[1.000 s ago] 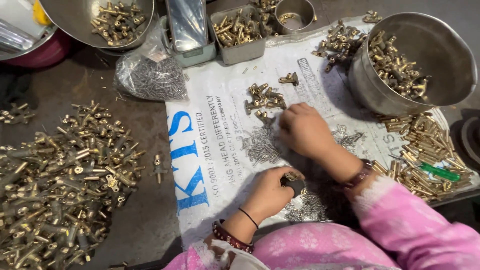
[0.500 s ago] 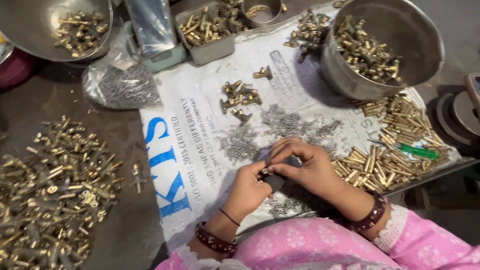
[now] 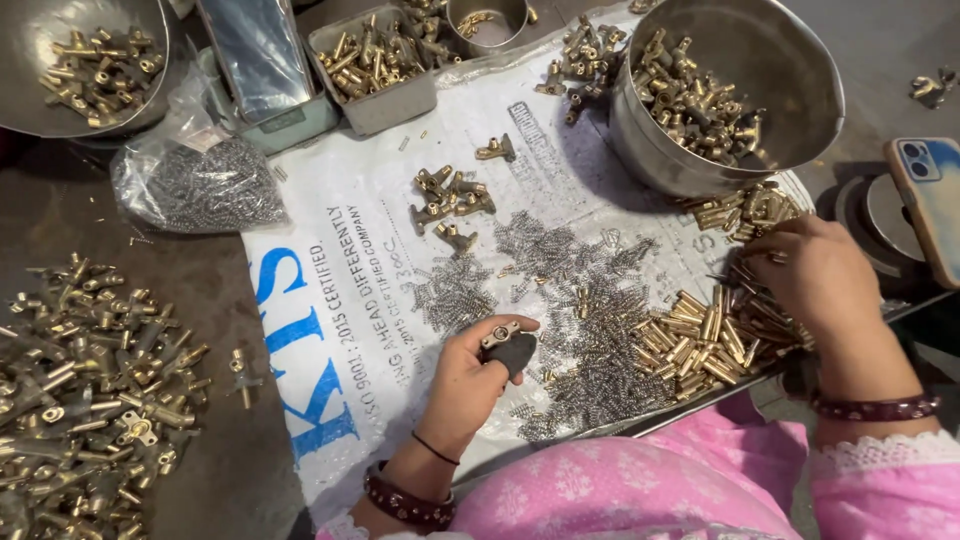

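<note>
Brass fitting [image 3: 498, 332] with a dark block beneath it, lower centre of the frame: held in the left hand [image 3: 468, 385], fingers clamped round both, resting on the white printed sack [image 3: 340, 300] that covers the counter.

Brass pins [image 3: 700, 340], lower right: a loose heap of short cylinders. The right hand [image 3: 815, 275] lies on its upper edge, fingers curled down together into the pieces; whether they pinch one I cannot tell.

Small steel springs [image 3: 590, 330], centre: scattered between the two hands, touching the pin heap on its left side.

Step in hand, judged: one hand steadies the fitting while the other picks a part from the heap. The next move would call for a single pin lifted clean of its neighbours and carried left across the springs.

Cluster of brass bodies [image 3: 450, 200], above centre, apart from the springs.

Large steel bowl [image 3: 730, 90], upper right, part filled with brass parts, its wall just beside the pin heap.

Grey tray [image 3: 375, 65] of brass pieces, top centre. Plastic bag [image 3: 195, 185] of small screws, upper left.

Open room: bare sack between left hand and brass bodies. A phone [image 3: 925, 200] at the right edge crowds the reach there; the sack's near edge runs close below the springs.
</note>
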